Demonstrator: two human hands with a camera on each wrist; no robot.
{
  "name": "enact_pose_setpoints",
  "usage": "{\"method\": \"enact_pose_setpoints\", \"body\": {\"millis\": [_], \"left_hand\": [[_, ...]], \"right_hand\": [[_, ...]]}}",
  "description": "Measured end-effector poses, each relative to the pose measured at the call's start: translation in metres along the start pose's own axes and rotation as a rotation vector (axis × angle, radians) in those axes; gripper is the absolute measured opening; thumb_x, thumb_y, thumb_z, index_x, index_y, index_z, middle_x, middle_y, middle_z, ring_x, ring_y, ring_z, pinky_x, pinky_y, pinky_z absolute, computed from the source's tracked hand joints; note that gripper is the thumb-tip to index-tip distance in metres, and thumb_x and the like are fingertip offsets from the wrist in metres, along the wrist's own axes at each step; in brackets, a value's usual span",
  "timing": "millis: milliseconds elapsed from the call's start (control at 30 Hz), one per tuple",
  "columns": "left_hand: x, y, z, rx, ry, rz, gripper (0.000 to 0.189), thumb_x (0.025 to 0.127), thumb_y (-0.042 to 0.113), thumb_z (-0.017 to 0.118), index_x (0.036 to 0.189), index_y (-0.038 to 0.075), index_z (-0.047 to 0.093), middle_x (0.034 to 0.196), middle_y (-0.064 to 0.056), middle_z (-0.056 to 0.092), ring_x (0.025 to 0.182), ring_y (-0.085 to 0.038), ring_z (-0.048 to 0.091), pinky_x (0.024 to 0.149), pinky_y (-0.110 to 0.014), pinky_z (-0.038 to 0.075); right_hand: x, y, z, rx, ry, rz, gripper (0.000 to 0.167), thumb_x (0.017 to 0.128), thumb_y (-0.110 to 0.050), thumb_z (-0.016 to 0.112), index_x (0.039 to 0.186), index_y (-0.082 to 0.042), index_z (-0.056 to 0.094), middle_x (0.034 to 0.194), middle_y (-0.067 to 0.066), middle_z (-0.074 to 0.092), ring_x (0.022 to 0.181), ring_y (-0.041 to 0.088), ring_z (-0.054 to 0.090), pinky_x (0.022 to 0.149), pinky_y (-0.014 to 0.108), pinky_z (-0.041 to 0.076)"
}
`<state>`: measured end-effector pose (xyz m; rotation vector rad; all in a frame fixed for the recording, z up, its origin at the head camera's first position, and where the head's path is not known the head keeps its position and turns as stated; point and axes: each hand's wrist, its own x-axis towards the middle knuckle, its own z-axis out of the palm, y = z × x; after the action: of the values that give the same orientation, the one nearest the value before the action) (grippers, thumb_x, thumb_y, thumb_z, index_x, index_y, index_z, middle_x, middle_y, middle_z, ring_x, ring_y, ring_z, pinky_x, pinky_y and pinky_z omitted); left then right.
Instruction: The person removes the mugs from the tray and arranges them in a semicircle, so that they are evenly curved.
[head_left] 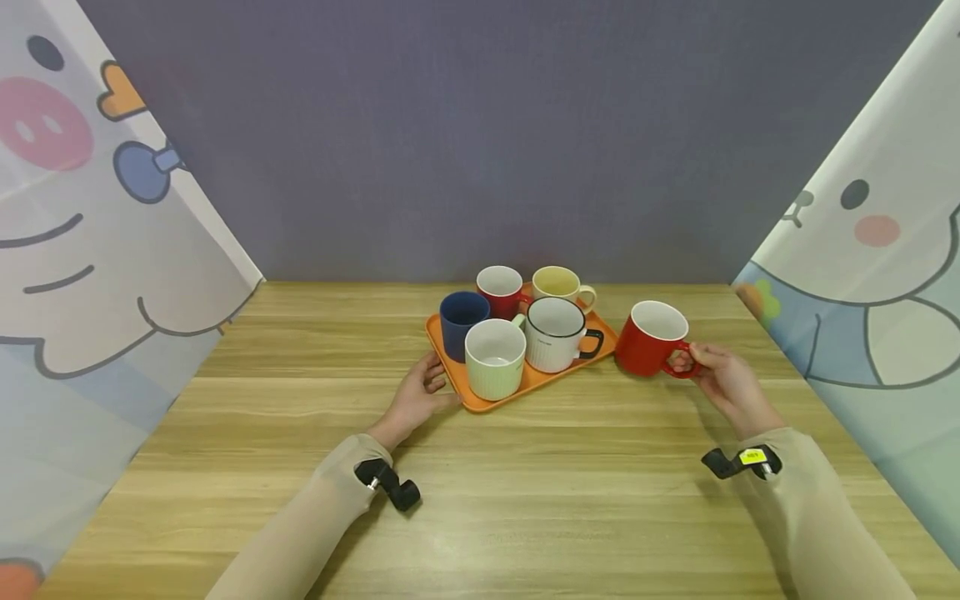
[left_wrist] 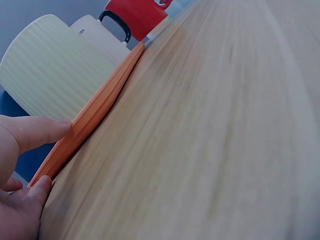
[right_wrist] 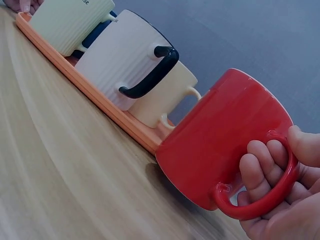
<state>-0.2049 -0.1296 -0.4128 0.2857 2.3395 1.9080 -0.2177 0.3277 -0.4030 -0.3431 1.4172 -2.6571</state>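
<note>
Red ceramic mug (head_left: 647,346), right hand (head_left: 726,379) curled round handle (right_wrist: 265,207); orange rectangular tray (head_left: 534,382), left hand's (head_left: 415,395) loose fingers touching left edge

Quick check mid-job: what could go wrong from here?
The held red mug might swing, since the right fingers grip only its handle. The white mug's black handle juts toward it and could get knocked. The left fingers touch the orange tray; a push might jostle the light green mug near its edge.

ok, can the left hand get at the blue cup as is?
Likely yes: the left hand holds the tray near the blue cup, and no other cup stands between.
</note>
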Motion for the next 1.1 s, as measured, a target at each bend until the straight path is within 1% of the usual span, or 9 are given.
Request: {"method": "enact_pose_setpoints", "body": {"millis": [67, 167, 233, 267, 433, 633, 900, 1100], "left_hand": [[0.005, -0.007, -0.001, 0.003, 0.001, -0.004, 0.085, 0.079, -0.013, 0.071, 0.147, -0.021, 0.020, 0.148, -0.039, 0.032, 0.131, -0.052, 0.040, 0.112, -0.055, 0.037], [0.013, -0.022, -0.001, 0.004, 0.012, 0.003, 0.087, 0.078, -0.013, 0.072, 0.148, -0.019, 0.020, 0.148, -0.037, 0.033, 0.131, -0.050, 0.041, 0.112, -0.054, 0.037], [0.017, -0.033, -0.002, 0.000, 0.021, 0.008, 0.090, 0.078, -0.011, 0.074, 0.150, -0.017, 0.021, 0.149, -0.035, 0.034, 0.132, -0.048, 0.042, 0.112, -0.053, 0.038], [0.018, -0.036, -0.002, 0.002, 0.027, 0.012, 0.090, 0.078, -0.011, 0.075, 0.150, -0.016, 0.022, 0.148, -0.035, 0.035, 0.132, -0.047, 0.042, 0.112, -0.052, 0.038], [0.018, -0.037, -0.003, 0.017, 0.039, 0.014, 0.090, 0.077, -0.009, 0.077, 0.150, -0.014, 0.025, 0.147, -0.033, 0.038, 0.130, -0.045, 0.044, 0.110, -0.050, 0.041], [0.018, -0.036, -0.002, 0.018, 0.042, 0.014, 0.090, 0.076, -0.009, 0.078, 0.149, -0.015, 0.026, 0.148, -0.033, 0.037, 0.129, -0.046, 0.046, 0.109, -0.050, 0.042], [0.017, -0.036, -0.002, 0.009, 0.041, 0.005, 0.092, 0.075, -0.008, 0.077, 0.150, -0.015, 0.023, 0.149, -0.033, 0.037, 0.129, -0.047, 0.045, 0.110, -0.051, 0.041], [0.017, -0.038, -0.002, 0.006, 0.041, -0.002, 0.092, 0.076, -0.008, 0.077, 0.150, -0.015, 0.023, 0.149, -0.033, 0.037, 0.129, -0.047, 0.046, 0.110, -0.050, 0.041]], "right_hand": [[-0.001, 0.000, -0.001, 0.019, -0.004, -0.001, 0.029, 0.104, 0.003, 0.038, 0.088, 0.007, 0.062, 0.082, 0.015, 0.068, 0.076, 0.024, 0.068, 0.077, 0.027, 0.056], [-0.001, 0.000, -0.003, 0.023, -0.010, 0.001, 0.030, 0.104, 0.004, 0.038, 0.087, 0.007, 0.062, 0.082, 0.015, 0.068, 0.076, 0.024, 0.068, 0.076, 0.028, 0.057], [-0.002, 0.000, -0.004, 0.000, -0.017, 0.006, 0.031, 0.104, 0.003, 0.038, 0.087, 0.006, 0.064, 0.082, 0.014, 0.069, 0.076, 0.023, 0.068, 0.076, 0.027, 0.057], [-0.003, 0.000, -0.005, -0.026, -0.020, 0.009, 0.032, 0.105, 0.003, 0.038, 0.087, 0.005, 0.064, 0.082, 0.013, 0.069, 0.076, 0.022, 0.068, 0.076, 0.026, 0.056], [-0.006, 0.003, -0.009, -0.101, -0.031, 0.037, 0.036, 0.105, 0.003, 0.036, 0.088, 0.002, 0.067, 0.083, 0.009, 0.070, 0.076, 0.018, 0.067, 0.077, 0.024, 0.055], [-0.005, 0.003, -0.012, -0.077, -0.041, 0.071, 0.037, 0.106, 0.002, 0.034, 0.089, 0.001, 0.067, 0.083, 0.009, 0.070, 0.077, 0.019, 0.068, 0.077, 0.024, 0.056], [-0.002, -0.002, -0.018, -0.080, -0.132, 0.139, 0.039, 0.107, 0.000, 0.032, 0.094, 0.002, 0.069, 0.087, 0.010, 0.071, 0.082, 0.019, 0.068, 0.081, 0.024, 0.055], [0.000, -0.004, -0.023, -0.078, -0.245, 0.159, 0.039, 0.106, 0.004, 0.028, 0.101, 0.003, 0.067, 0.096, 0.011, 0.071, 0.091, 0.020, 0.069, 0.088, 0.024, 0.053]]}}
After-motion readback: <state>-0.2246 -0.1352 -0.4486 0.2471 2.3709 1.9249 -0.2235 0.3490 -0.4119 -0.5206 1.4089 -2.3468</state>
